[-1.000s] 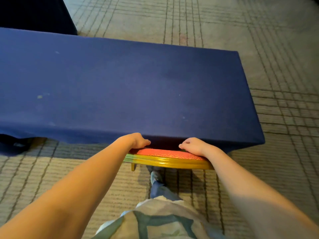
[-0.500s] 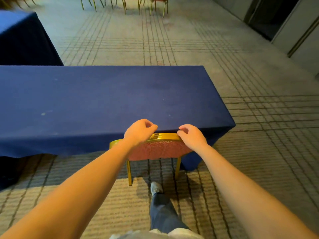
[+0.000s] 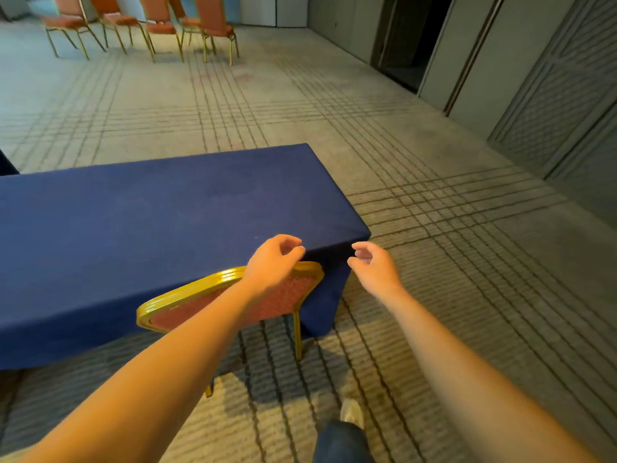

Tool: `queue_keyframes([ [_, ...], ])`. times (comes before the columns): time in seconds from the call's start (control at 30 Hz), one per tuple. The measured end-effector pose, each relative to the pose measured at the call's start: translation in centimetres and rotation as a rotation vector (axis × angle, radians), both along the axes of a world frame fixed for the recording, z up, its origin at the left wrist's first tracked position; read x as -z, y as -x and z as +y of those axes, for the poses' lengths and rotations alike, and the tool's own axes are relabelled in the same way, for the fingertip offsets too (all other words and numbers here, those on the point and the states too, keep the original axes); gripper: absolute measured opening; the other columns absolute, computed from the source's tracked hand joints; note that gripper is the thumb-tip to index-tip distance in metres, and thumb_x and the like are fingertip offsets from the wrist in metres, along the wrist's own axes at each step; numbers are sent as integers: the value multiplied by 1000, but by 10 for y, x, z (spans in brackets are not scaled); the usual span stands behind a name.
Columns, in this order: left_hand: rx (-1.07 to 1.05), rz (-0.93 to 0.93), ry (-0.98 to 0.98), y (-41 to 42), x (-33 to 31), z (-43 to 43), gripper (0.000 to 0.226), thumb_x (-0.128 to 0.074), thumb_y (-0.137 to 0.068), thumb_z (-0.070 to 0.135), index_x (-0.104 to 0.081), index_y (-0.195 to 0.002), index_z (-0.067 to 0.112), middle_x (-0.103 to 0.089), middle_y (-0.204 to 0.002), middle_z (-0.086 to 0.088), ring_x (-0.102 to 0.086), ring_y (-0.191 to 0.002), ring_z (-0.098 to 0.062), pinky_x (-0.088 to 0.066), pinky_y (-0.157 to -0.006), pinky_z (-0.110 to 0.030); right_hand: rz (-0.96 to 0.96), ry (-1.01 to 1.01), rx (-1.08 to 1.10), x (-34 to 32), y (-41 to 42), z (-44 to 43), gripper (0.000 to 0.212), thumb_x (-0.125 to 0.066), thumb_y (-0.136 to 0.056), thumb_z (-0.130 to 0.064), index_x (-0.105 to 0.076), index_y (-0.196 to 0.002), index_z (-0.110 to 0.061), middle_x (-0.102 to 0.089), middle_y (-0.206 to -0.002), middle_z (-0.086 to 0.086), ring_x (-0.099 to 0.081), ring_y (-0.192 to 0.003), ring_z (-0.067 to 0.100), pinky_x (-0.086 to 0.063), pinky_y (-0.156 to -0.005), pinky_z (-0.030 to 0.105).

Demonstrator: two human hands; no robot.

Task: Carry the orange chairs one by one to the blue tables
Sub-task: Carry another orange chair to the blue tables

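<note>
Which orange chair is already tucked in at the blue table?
The chair just below the left hand, its back at the near edge of the blue table. The other chairs stand together far across the carpet.

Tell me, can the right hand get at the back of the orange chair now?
Probably yes. The right hand hangs open right of the chair back, nothing between them; the blue table lies beyond, not across the way.

no readable text, no labels, no brands, no numbers, no signs
</note>
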State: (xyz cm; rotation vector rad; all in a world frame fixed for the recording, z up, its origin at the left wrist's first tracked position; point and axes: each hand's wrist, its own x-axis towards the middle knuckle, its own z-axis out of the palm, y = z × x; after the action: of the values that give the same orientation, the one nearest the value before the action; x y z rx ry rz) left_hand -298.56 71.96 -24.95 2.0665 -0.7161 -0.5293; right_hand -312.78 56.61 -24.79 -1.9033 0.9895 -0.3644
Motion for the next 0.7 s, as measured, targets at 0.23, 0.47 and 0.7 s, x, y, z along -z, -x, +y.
queue_keyframes([
  [0.23,145,32,-10,29,-2,-114,31,-58,-92,37,-62,-120,25,-65,-118,7,-61,-109,-14,-50,-96,-39,24,33,102,-6,43,-94,34,-62,-91,-21,-58,-125,-20,-61,-126,2,-56,-101,10,-45,-92,29],
  [0.47,245,77,-11,60,-12,-262,34,-57,-94,33,-60,-125,20,-65,-116,1,-62,-96,-11,-47,-80,-24,90,23,71,-20,92,-240,35,-63,-91,-23,-58,-126,-19,-59,-117,1,-58,-113,18,-44,-91,27],
  [0.7,257,108,2,80,-18,-399,33,-55,-95,35,-58,-125,21,-64,-117,-2,-63,-99,-15,-51,-88,-31,119,68,28,-32,112,-378,39,-63,-91,-25,-56,-128,-19,-58,-126,2,-56,-115,16,-42,-91,26],
])
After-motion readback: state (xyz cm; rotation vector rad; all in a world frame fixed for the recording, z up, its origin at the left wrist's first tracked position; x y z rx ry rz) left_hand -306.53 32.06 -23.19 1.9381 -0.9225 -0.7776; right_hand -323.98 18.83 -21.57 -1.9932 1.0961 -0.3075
